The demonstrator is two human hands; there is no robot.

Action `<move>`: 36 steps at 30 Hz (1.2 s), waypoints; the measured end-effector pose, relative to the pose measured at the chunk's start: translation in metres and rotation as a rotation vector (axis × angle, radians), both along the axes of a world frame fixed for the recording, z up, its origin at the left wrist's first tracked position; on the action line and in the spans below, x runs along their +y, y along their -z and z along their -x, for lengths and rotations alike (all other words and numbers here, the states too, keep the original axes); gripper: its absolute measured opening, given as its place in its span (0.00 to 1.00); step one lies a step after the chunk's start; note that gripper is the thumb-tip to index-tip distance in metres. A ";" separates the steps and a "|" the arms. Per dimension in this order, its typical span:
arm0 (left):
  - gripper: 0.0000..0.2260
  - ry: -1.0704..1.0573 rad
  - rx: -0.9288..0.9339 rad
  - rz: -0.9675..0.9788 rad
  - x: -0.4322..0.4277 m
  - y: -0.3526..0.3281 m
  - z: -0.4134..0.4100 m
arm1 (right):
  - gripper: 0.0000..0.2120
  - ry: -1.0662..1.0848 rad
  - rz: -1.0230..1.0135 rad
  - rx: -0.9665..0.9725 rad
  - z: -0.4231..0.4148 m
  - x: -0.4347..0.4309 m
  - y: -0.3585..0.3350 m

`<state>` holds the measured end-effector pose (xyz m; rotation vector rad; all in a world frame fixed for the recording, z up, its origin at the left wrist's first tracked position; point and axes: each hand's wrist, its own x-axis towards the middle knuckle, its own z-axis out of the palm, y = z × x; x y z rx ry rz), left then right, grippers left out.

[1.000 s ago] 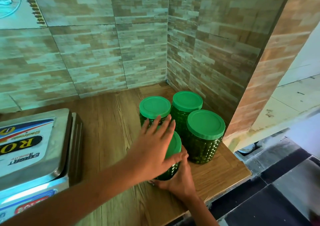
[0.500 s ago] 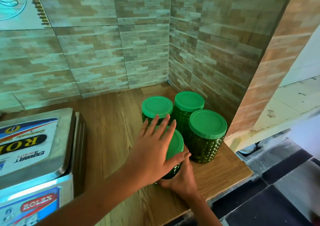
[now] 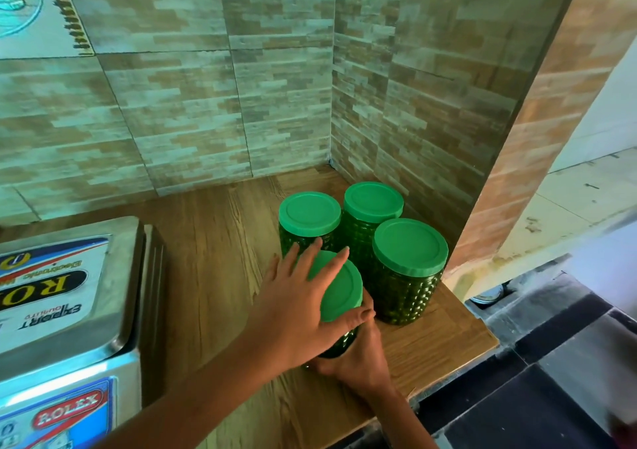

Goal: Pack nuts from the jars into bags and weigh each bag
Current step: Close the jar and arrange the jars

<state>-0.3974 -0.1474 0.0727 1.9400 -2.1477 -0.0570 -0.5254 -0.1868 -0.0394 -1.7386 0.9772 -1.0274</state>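
Front jar [image 3: 341, 343] standing on the wooden desk [image 3: 213, 276] right of the weighing scale [image 3: 69, 310], left grip [image 3: 296, 307] laid flat on its green lid [image 3: 339, 297], fingers straight, right grip [image 3: 358, 362] curled round the jar's body, three more lidded jars [image 3: 406, 276] just beyond, farther from the scale.

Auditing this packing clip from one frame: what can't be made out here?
Head view only.
nearest jar: contents hidden by its dark green wall, the left hand on its lid and the right hand round its body.
scale: cut off by the left edge; no reading visible.
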 end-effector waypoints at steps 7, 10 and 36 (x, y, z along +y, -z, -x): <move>0.31 0.108 0.060 0.140 -0.011 0.008 -0.008 | 0.54 0.047 -0.005 0.021 0.000 0.000 -0.003; 0.32 0.208 0.065 0.091 -0.016 0.005 -0.019 | 0.55 0.059 -0.009 0.055 0.001 0.000 -0.001; 0.54 0.632 -0.544 -0.220 -0.136 -0.044 0.063 | 0.57 0.193 0.015 0.075 0.110 0.030 -0.003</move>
